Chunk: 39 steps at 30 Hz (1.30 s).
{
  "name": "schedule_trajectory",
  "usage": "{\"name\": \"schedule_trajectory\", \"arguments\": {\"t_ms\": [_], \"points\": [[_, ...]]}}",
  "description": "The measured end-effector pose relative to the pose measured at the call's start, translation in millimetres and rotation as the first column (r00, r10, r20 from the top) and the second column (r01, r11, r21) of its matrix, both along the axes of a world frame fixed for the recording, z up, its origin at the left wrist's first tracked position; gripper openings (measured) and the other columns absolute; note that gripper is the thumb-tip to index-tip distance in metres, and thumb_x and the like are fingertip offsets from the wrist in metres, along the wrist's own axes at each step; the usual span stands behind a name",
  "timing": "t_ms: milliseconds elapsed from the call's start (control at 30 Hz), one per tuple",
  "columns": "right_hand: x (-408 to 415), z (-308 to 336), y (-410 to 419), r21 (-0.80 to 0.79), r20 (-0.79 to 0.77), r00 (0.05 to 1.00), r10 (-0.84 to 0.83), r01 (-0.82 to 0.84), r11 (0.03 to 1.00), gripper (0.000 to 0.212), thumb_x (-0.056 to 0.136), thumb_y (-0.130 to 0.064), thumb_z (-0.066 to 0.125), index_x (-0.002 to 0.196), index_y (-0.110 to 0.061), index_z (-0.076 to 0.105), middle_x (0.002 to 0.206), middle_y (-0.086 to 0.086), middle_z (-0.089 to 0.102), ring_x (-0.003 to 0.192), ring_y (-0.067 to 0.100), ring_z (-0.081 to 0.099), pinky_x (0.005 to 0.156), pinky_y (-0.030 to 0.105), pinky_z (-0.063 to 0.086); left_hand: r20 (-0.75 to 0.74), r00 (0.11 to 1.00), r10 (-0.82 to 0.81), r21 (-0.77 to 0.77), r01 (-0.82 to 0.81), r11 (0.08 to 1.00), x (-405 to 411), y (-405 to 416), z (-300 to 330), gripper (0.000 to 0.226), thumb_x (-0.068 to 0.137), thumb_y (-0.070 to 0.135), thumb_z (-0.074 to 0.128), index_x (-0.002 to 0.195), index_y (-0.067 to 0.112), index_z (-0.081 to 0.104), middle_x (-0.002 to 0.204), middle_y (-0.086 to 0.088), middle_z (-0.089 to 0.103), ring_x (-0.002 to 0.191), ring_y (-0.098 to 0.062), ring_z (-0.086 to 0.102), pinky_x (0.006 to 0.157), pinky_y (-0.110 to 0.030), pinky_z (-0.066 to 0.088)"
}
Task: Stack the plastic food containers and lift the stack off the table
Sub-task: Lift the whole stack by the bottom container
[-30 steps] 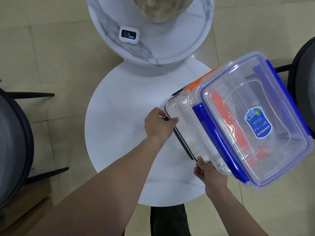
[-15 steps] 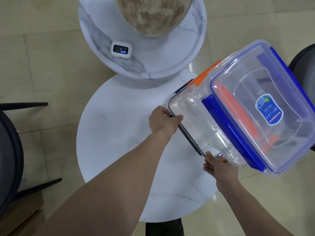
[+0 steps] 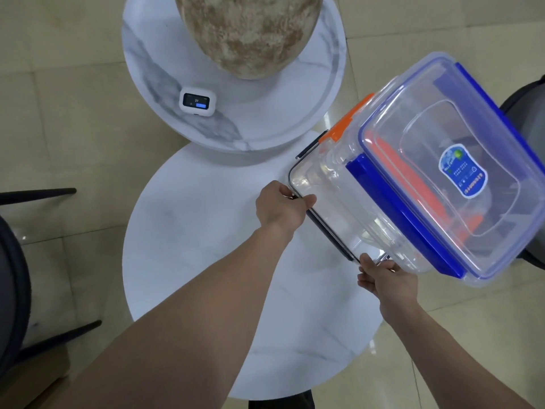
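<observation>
A stack of clear plastic food containers [image 3: 413, 184] hangs in the air over the right edge of the round white table [image 3: 206, 246], tilted toward me. The top one has a blue-trimmed lid with a blue label [image 3: 463, 171]. Under it sits one with orange clips [image 3: 345, 124], and lowest a container with a black rim [image 3: 327, 228]. My left hand [image 3: 280, 206] grips the black rim at its near-left corner. My right hand [image 3: 383, 278] holds the same rim at its near-right corner.
A higher marble table [image 3: 265, 122] behind carries a large stone-like ball [image 3: 247, 31] and a small white device with a screen [image 3: 197, 101]. Dark chairs stand at the far left [image 3: 11, 290] and far right [image 3: 528, 113]. Tiled floor surrounds the tables.
The stack has risen and shifted to the right and away from me, with both hands still gripping the bottom rim. The view has tilted so more of the upper table shows.
</observation>
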State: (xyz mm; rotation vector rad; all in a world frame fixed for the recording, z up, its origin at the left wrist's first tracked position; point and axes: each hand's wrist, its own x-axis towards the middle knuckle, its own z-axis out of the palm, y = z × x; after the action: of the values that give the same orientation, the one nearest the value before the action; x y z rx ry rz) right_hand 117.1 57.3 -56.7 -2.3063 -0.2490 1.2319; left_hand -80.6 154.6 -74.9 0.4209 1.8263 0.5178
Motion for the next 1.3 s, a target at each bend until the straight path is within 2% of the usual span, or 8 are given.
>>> {"name": "schedule_trajectory", "arguments": {"t_ms": [367,800,1000,1233,1300], "points": [[4.3,5.1,28.6,0.045,0.039,0.994,0.102,-0.103,0.994,0.029,0.080,-0.006,0.082,0.072,-0.013,0.056,0.085,0.022,0.069,0.066,0.032,0.065,0.068,0.039,0.059,-0.010,1.000,-0.026,0.015,0.026,1.000,-1.1,18.5,-3.3,0.044,0.067,0.030,0.092,0.075,0.016,0.051,0.089,-0.011,0.075,0.086,-0.031,0.075,0.080,-0.044,0.063],[4.8,6.2,35.1,0.063,0.059,0.988,0.139,-0.143,0.988,0.026,0.082,-0.006,0.081,0.074,-0.014,0.057,0.081,0.019,0.068,0.060,0.028,0.064,0.057,0.032,0.061,-0.029,0.999,-0.041,0.036,0.042,0.998,3.4,29.8,-3.5,0.043,0.067,0.031,0.091,0.075,0.016,0.051,0.089,-0.010,0.076,0.088,-0.030,0.074,0.078,-0.038,0.061],[7.3,2.7,34.6,0.049,0.082,0.985,0.153,-0.158,0.986,0.020,0.081,-0.009,0.082,0.080,-0.009,0.061,0.080,0.017,0.070,0.058,0.027,0.064,0.050,0.025,0.059,-0.022,0.999,-0.038,0.032,0.039,0.999,4.2,31.0,-4.5,0.045,0.066,0.032,0.091,0.073,0.018,0.050,0.091,-0.009,0.075,0.088,-0.030,0.074,0.083,-0.042,0.062],[9.8,-1.3,32.7,0.047,0.097,0.978,0.182,-0.187,0.981,0.021,0.081,-0.011,0.082,0.089,-0.001,0.065,0.081,0.020,0.071,0.055,0.024,0.066,0.051,0.025,0.059,-0.029,0.999,-0.039,0.036,0.040,0.999,6.2,31.0,-4.5,0.044,0.068,0.032,0.091,0.075,0.018,0.049,0.091,-0.008,0.074,0.087,-0.030,0.075,0.083,-0.043,0.062],[8.7,-0.8,32.3,0.051,0.100,0.979,0.179,-0.185,0.981,0.019,0.082,-0.011,0.081,0.084,-0.003,0.064,0.080,0.021,0.069,0.055,0.025,0.065,0.051,0.026,0.059,-0.026,0.999,-0.039,0.031,0.040,0.999,6.6,31.3,-4.4,0.044,0.067,0.032,0.091,0.076,0.018,0.050,0.092,-0.007,0.074,0.087,-0.029,0.075,0.084,-0.042,0.062]]}}
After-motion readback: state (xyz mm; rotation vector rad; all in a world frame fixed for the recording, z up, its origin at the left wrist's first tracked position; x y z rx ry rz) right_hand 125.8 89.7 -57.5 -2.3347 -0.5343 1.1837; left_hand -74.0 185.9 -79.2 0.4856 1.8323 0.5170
